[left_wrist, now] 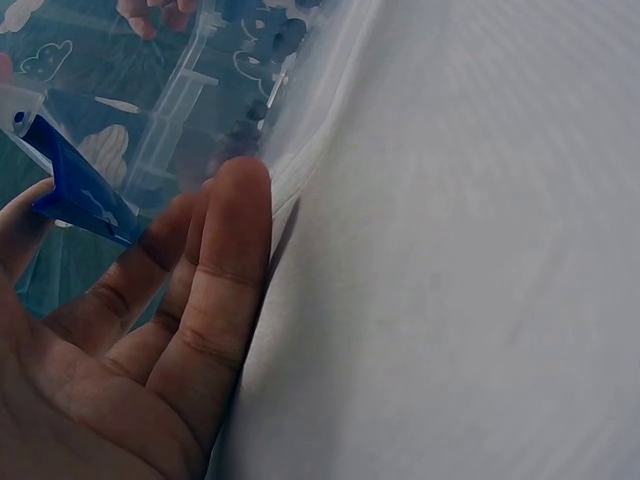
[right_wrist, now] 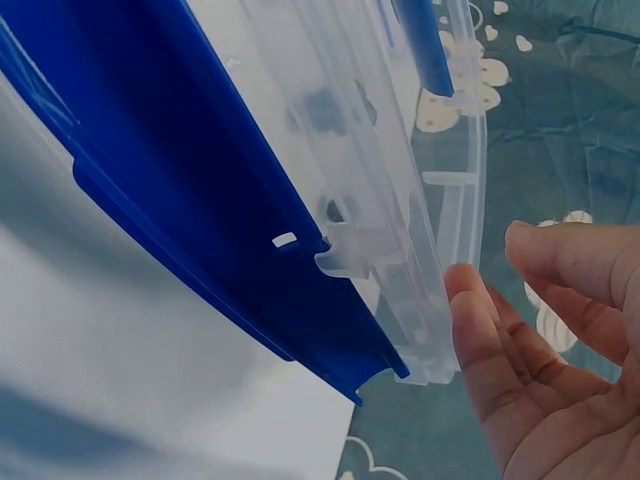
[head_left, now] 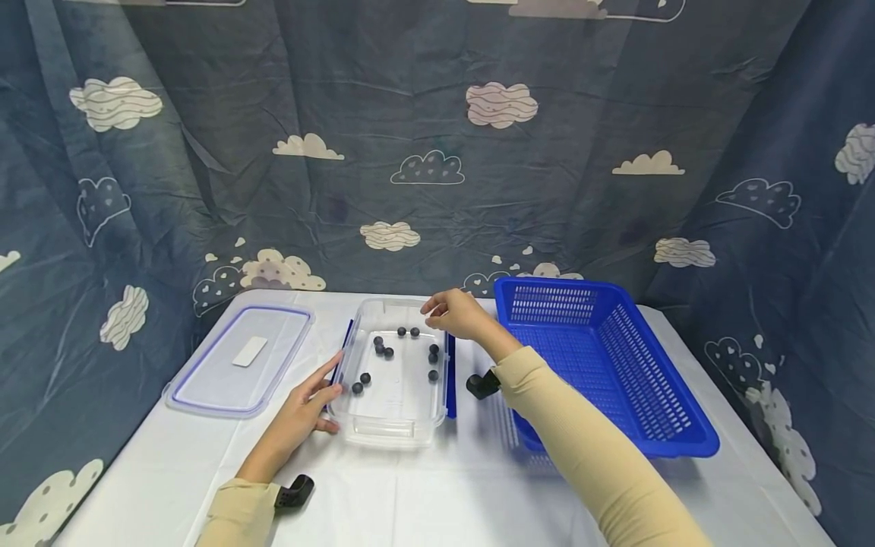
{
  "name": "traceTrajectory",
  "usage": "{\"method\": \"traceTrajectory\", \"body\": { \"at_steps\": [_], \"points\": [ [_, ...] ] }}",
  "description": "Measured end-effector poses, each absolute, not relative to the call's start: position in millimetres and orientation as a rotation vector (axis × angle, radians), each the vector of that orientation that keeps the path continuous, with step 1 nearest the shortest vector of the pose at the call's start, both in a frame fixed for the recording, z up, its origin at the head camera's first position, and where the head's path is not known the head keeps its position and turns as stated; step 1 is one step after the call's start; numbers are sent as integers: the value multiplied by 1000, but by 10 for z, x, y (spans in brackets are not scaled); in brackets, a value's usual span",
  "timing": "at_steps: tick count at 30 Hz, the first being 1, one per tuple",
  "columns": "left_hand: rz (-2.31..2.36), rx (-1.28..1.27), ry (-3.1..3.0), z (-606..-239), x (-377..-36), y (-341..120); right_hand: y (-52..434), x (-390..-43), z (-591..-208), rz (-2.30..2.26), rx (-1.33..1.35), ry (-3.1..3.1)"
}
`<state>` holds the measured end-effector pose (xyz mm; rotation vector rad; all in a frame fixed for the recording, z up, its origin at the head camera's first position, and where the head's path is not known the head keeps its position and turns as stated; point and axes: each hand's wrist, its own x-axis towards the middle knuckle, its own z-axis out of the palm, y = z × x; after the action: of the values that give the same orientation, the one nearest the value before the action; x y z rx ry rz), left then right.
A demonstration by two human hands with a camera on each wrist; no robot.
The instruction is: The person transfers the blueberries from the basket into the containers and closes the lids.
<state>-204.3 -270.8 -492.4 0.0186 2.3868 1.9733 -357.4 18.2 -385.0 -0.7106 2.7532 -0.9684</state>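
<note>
A clear plastic box (head_left: 383,431) stands without its lid at the middle of the white table. Several small dark balls (head_left: 389,353) lie scattered on its floor. My left hand (head_left: 301,414) rests at the box's left side, fingers fairly straight; in the left wrist view they are by the wall and a blue side latch (left_wrist: 85,190). Over the far right corner hovers my right hand (head_left: 459,313), thumb and fingers apart with nothing between them. The right wrist view shows it close to the clear rim, near the folded-down blue latch (right_wrist: 200,200).
A clear lid (head_left: 205,384) with a blue-violet seal and a white label (head_left: 250,352) lies to the left. On the right stands a large blue plastic basket (head_left: 567,357), beneath my right forearm. A dark cloud-print curtain (head_left: 410,99) hangs behind the table.
</note>
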Motion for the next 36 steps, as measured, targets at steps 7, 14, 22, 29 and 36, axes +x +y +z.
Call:
{"method": "traceTrajectory", "body": {
  "at_steps": [7, 14, 22, 29, 36],
  "points": [
    [1950, 7, 2412, -4941, -1974, -2764, 91, -3499, -3859, -975, -707, 2708],
    [1888, 31, 2473, -4858, -1987, -2850, -99, -3398, -3767, -992, -731, 2688],
    [1640, 111, 2717, -4606, -2081, -3095, -378, -3259, -3697, -1055, -804, 2624],
    [1317, 128, 3009, -4327, -2138, -3521, -686, -3113, -3685, -1125, -844, 2553],
    [942, 90, 3200, -4087, -2180, -4073, -1079, -2888, -3678, -1209, -756, 2477]
  ]
}}
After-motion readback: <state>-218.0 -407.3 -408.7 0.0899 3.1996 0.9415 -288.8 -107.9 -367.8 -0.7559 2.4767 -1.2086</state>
